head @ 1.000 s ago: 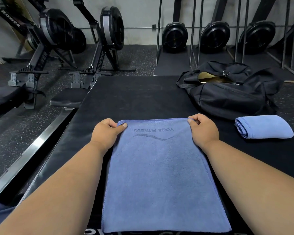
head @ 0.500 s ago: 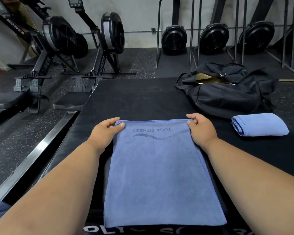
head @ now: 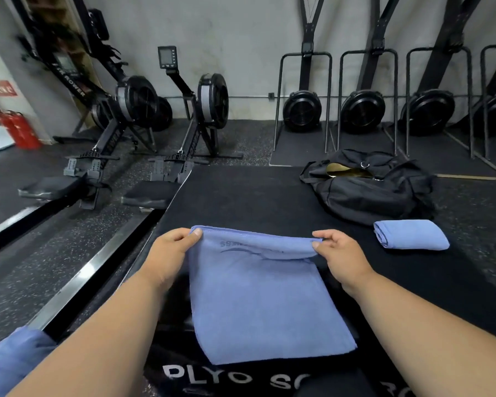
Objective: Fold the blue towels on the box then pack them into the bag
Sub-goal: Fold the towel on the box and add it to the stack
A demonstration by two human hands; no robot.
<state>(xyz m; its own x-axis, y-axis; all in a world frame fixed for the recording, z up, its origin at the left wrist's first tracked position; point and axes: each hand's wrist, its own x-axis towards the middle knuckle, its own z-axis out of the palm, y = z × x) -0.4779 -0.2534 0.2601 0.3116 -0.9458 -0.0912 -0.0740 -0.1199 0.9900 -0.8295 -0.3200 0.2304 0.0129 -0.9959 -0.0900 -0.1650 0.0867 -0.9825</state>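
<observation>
At centre frame, the flat blue microfibre towel (head: pixel 267 305) lies on the black padded box (head: pixel 241 196). The left hand (head: pixel 169 256) and right hand (head: pixel 341 259) each pinch a far corner, that edge raised between them. A folded blue towel (head: pixel 411 234) lies at right, beside the black fabric bag (head: pixel 367 193).

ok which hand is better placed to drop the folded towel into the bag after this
Probably the right hand: the folded towel and open black bag both lie on its side, while the left hand is farther away.
</observation>
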